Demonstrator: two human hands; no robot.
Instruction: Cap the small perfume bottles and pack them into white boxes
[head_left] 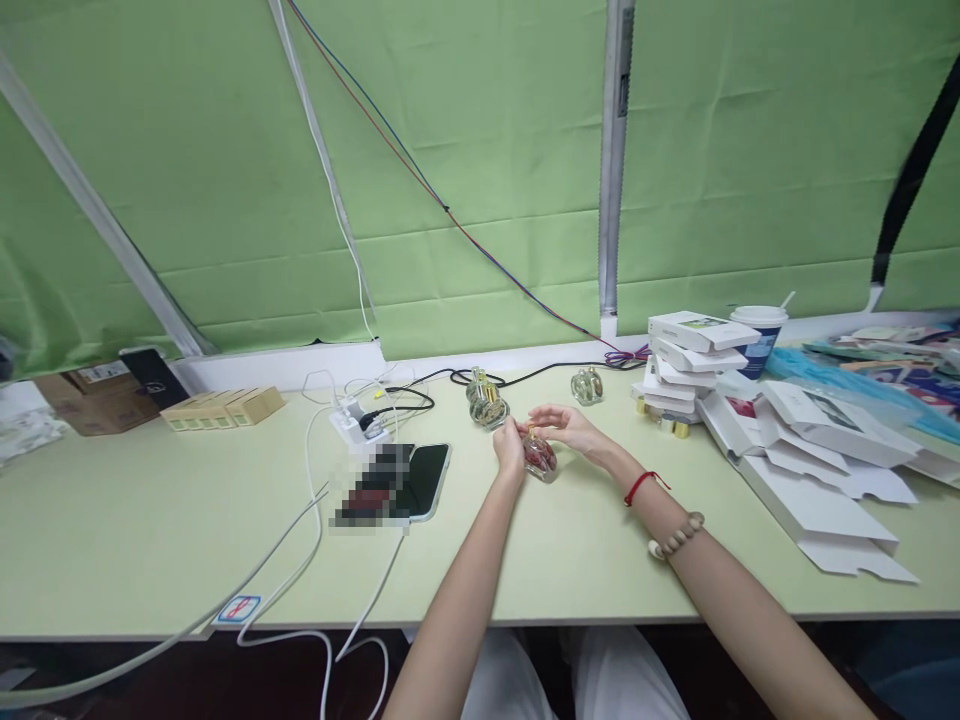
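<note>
In the head view a small glass bottle with dark red inside and a gold neck, like a perfume bottle (540, 457), is tilted low over the table between my hands. My left hand (510, 450) is closed at the bottle's neck; its fingertips are partly hidden. Just right of the neck, my right hand (568, 430) has its fingers stretched out and slightly curved, with the thumb close to the gold part. Whether that thumb touches the bottle I cannot tell. Behind my left hand stand clear glass bottles with gold tops (487, 402). Similar clear bottles (587, 386) sit farther back right.
Stacked white boxes (694, 360), opened white cartons (817, 490), gold caps (680, 430) and a lidded cup (759, 335) occupy the right. Leftward are a phone (426, 482), a power strip (352, 420), white cables (315, 500) and yellowish boxes (225, 408). A green curtain (487, 150) hangs behind.
</note>
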